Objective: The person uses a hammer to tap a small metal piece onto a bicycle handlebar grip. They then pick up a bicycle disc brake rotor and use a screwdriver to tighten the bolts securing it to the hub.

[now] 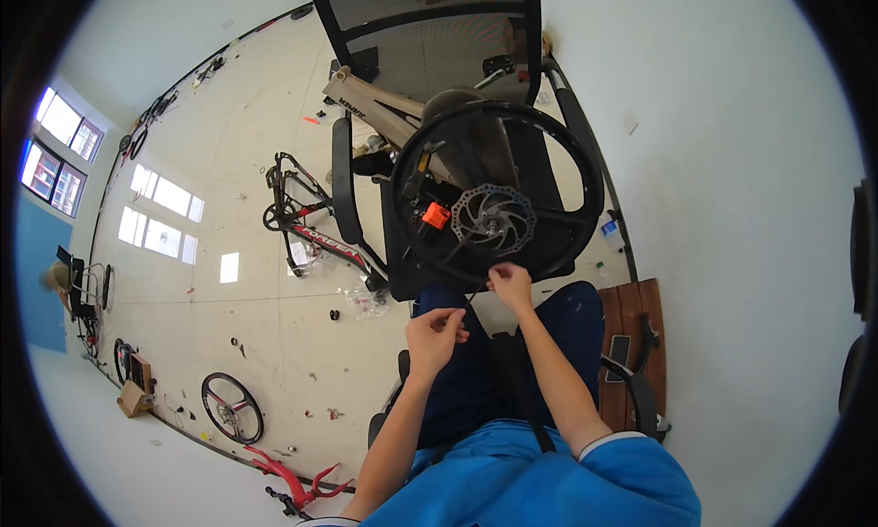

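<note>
Bright blue short-sleeve top, pale trim at sleeve hems near elbows. Dark navy trousers on both legs. Narrow black strap runs diagonal across top, near right side. Forearms bare, no gloves on left hand or right hand; no watch or rings seen.

Both hands raised, fingers pinched

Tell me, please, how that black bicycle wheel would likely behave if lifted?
The wheel looks stiff: thick moulded spokes and a solid rim. It probably feels hub-heavy, given the metal brake disc at its centre. Being round, it would likely roll if stood on edge.
</note>
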`<state>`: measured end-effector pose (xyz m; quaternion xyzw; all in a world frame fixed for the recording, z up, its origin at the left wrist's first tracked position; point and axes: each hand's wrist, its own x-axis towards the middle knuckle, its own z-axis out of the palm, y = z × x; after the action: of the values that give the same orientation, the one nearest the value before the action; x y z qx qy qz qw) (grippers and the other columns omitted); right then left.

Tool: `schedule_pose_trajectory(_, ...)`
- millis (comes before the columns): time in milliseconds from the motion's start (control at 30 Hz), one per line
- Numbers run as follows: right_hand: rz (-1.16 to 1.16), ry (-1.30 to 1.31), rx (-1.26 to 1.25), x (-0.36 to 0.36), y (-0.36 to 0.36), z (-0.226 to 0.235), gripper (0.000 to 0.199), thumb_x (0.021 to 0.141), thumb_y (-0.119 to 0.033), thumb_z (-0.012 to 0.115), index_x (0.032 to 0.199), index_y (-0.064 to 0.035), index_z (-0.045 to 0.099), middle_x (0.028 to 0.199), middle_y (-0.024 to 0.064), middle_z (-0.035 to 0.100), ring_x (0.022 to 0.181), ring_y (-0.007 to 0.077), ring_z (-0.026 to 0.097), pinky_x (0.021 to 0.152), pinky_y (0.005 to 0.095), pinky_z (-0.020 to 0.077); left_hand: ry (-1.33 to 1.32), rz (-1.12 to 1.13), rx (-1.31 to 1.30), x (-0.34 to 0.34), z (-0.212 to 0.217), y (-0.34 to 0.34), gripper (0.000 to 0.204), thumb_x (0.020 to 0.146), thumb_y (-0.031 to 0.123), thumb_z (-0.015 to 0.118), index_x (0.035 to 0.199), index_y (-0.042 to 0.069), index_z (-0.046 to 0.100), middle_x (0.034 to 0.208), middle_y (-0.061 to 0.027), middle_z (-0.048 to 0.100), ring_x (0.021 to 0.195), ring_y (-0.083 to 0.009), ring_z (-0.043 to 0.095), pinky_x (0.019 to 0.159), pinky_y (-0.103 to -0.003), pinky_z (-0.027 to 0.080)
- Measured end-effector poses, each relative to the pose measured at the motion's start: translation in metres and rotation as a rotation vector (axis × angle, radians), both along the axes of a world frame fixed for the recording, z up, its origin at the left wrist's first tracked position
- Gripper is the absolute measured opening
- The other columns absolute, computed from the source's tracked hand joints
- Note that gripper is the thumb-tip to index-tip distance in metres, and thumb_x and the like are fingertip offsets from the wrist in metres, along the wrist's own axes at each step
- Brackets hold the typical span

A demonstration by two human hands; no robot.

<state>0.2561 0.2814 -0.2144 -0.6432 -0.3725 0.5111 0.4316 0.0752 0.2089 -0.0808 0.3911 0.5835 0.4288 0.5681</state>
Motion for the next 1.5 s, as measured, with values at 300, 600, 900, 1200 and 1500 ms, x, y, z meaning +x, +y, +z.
schedule_pose_trajectory(300, 0.016, 0.761, -0.073, -0.019, -0.035, 0.078, 0.024, 0.096, -0.017, 0.056, 0.111, 0.0018, 0.059, 0.092, 0.0113, 0.067, 0.083, 0.0201, 0.068, 0.074, 0.0301, 0.0558, 0.048, -0.085, 0.05, 0.022, -0.007, 0.001, 0.022, 0.091, 0.014, 0.065, 0.095, -0.008, 0.067, 0.075, -0.0108, 0.067, 0.063, -0.0159, 0.067, 0.056, -0.026, 0.055)
schedule_pose_trajectory(600, -0.087, 0.679, -0.169, 0.032, -0.074, 0.069, 0.02, 0.095, -0.016, 0.057, 0.104, 0.0017, 0.061, 0.085, 0.0088, 0.065, 0.076, 0.0203, 0.066, 0.075, 0.0335, 0.0555, 0.681, 0.2, -0.3, -0.075, -0.194, 0.101, 0.044, 0.075, 0.029, 0.081, 0.097, -0.003, 0.061, 0.078, -0.0134, 0.065, 0.065, -0.0213, 0.065, 0.059, -0.036, 0.053)
schedule_pose_trajectory(900, -0.1, 0.603, -0.241, 0.055, -0.1, 0.07, 0.018, 0.096, -0.013, 0.056, 0.102, 0.0025, 0.062, 0.085, 0.0099, 0.066, 0.077, 0.0196, 0.067, 0.073, 0.031, 0.0565, 0.362, 0.323, -0.187, -0.04, -0.187, 0.099, 0.018, 0.079, 0.007, 0.073, 0.085, -0.007, 0.063, 0.079, -0.0172, 0.069, 0.063, -0.0218, 0.07, 0.06, -0.031, 0.054)
schedule_pose_trajectory(1200, -0.038, 0.661, -0.197, 0.055, -0.107, 0.062, 0.019, 0.096, -0.012, 0.056, 0.105, 0.0032, 0.06, 0.087, 0.0116, 0.066, 0.078, 0.0213, 0.068, 0.072, 0.032, 0.0571, 0.599, -0.438, 0.52, 0.061, -0.089, 0.087, 0.012, 0.079, 0.01, 0.065, 0.086, 0.001, 0.067, 0.086, -0.0173, 0.064, 0.084, -0.0363, 0.062, 0.074, -0.043, 0.051)
schedule_pose_trajectory(1500, 0.035, 0.691, -0.204, 0.059, -0.141, 0.069, 0.021, 0.097, -0.011, 0.055, 0.107, 0.0063, 0.059, 0.089, 0.0145, 0.066, 0.079, 0.0235, 0.068, 0.071, 0.0325, 0.0581, 1.118, -0.149, 0.622, 0.157, -0.222, 0.158, 0.017, 0.094, 0.021, 0.056, 0.099, 0.006, 0.063, 0.101, -0.0149, 0.061, 0.093, -0.0348, 0.059, 0.081, -0.044, 0.049)
